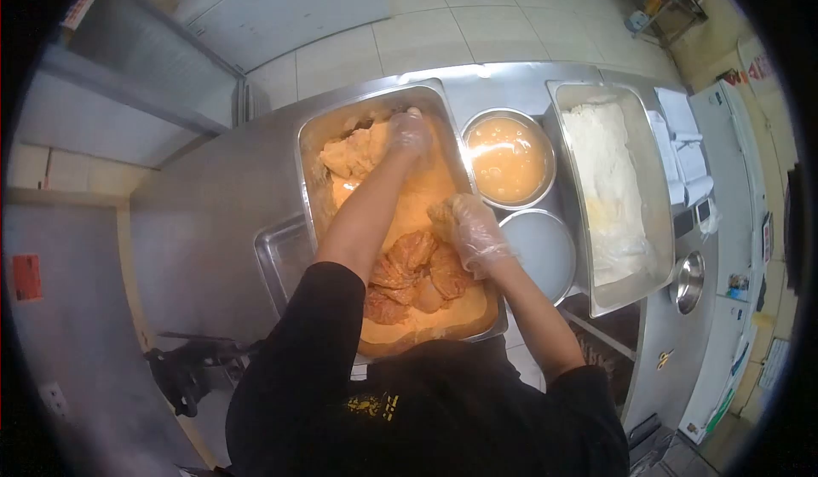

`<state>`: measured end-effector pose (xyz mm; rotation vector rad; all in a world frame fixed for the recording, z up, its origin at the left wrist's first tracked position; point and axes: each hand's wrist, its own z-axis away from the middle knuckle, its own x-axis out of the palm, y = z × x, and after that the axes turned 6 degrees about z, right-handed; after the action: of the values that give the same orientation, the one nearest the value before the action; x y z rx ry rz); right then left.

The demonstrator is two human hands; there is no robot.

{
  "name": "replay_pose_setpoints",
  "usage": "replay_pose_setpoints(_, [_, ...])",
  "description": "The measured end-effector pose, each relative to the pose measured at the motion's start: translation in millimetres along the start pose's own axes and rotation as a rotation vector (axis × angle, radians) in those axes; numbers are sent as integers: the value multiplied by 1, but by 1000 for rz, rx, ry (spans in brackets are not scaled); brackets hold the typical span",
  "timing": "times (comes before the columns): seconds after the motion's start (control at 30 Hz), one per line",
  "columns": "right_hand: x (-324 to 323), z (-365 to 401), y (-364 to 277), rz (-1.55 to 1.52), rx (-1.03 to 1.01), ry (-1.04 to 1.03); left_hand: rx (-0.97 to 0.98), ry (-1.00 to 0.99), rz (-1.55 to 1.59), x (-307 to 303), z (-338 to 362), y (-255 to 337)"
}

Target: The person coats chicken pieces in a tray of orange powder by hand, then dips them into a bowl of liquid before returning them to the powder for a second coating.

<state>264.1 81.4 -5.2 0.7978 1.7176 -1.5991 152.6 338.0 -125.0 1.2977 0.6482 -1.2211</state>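
Note:
A deep steel pan [311, 149] on the counter holds orange breading flour and several chicken pieces. Raw marinated pieces [417, 268] lie near me. Floured pieces [354, 153] are piled at the pan's far end. My left hand [409, 135], in a clear glove, reaches to the far end and presses down on the coated pile. My right hand [475, 232], also gloved, is closed around a floured piece [441, 218] over the pan's right side.
Right of the pan stand a round bowl of orange batter [509, 158] and a round bowl [545, 251] with a pale inside. Farther right is a long pan of white flour [609, 187]. A steel counter [213, 213] lies left; white floor tiles beyond.

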Motion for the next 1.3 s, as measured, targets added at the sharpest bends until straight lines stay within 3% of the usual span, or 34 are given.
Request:
replay_pose_setpoints(0.03, [2,1,-2,61,-15,15,3,-23,-42,-6,-2,1])
replay_pose_setpoints(0.13, [-13,-5,-19,44,66,-101,190,-460,-414,-55,9,20])
replay_pose_setpoints(0.2, [-20,-10,-26,30,156,-126,264,-473,-476,-61,12,18])
replay_pose_setpoints(0.33, [-19,-25,-27,94,246,-118,350,-397,-158,-108,51,15])
replay_pose_setpoints(0.4, [-14,-44,-19,-54,393,-189,511,-376,-110,-126,79,11])
replay_pose_setpoints(0.43, [-14,-52,-23,42,351,-217,587,-363,-84,-131,92,8])
replay_pose_setpoints(0.57, [-1,-66,-10,227,84,-230,571,-261,65,-144,135,-2])
replay_pose_setpoints(0.6, [5,-63,-7,63,76,-163,566,-242,86,-156,142,-1])
replay_pose_setpoints(0.63, [-1,-61,-11,137,50,-196,563,-221,109,-164,148,-1])
replay_pose_setpoints(0.83, [-27,-37,-17,362,-64,-329,-59,-229,65,-73,163,-62])
replay_pose_setpoints(0.93, [-11,-30,6,378,-186,-252,-232,157,533,-23,165,-86])
replay_pose_setpoints(1.03, [2,-23,19,407,-290,-162,-298,122,1414,-4,154,-97])
replay_pose_setpoints(1.13, [4,-23,15,409,-313,-161,-770,-77,1313,-15,155,-79])
replay_pose_setpoints(1.2, [8,-24,16,444,-348,-178,-845,-140,1382,-21,160,-66])
replay_pose_setpoints(1.3, [12,-22,22,383,-350,-139,-715,-245,1360,-25,161,-51])
